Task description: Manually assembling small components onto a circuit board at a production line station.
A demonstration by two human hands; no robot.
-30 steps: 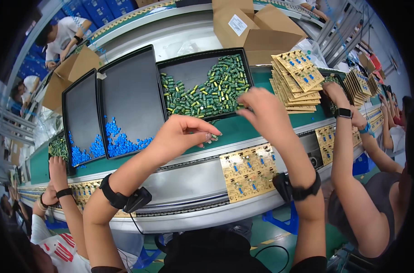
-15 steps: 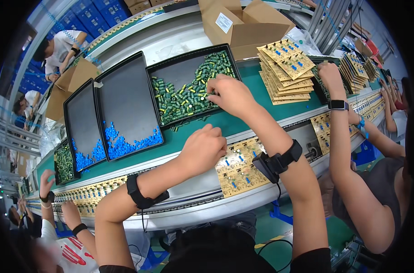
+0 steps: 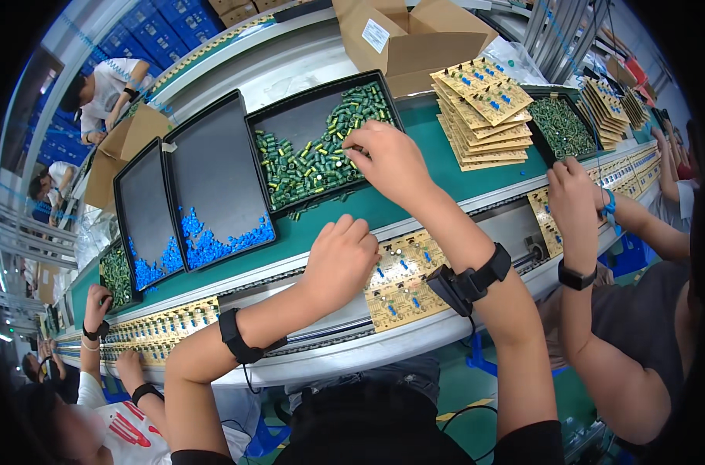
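My right hand [image 3: 390, 161] is over the right side of a black tray [image 3: 290, 118] of green cylindrical capacitors [image 3: 302, 167]. Its thumb and fingers are bent together in a pinch at the parts; what lies between them is too small to make out. My left hand [image 3: 339, 260], fingers curled inward, hovers at the upper left edge of a tan circuit board [image 3: 403, 288] on the conveyor. Whatever those fingers hold is hidden. Blue and small round light-topped parts stand on that board. Both wrists wear black straps with cables.
Two black trays [image 3: 213, 159] with small blue parts [image 3: 221, 244] stand at left. Stacked boards [image 3: 484, 136] and an open cardboard box [image 3: 414, 50] are at right and behind. Co-workers' hands [image 3: 573, 190] reach over the line on both sides, beside more boards [image 3: 166, 329].
My right hand has shifted slightly left over the capacitors; my left hand stays almost in place. The right co-worker's hand has come from the small-parts tray down to the conveyor boards.
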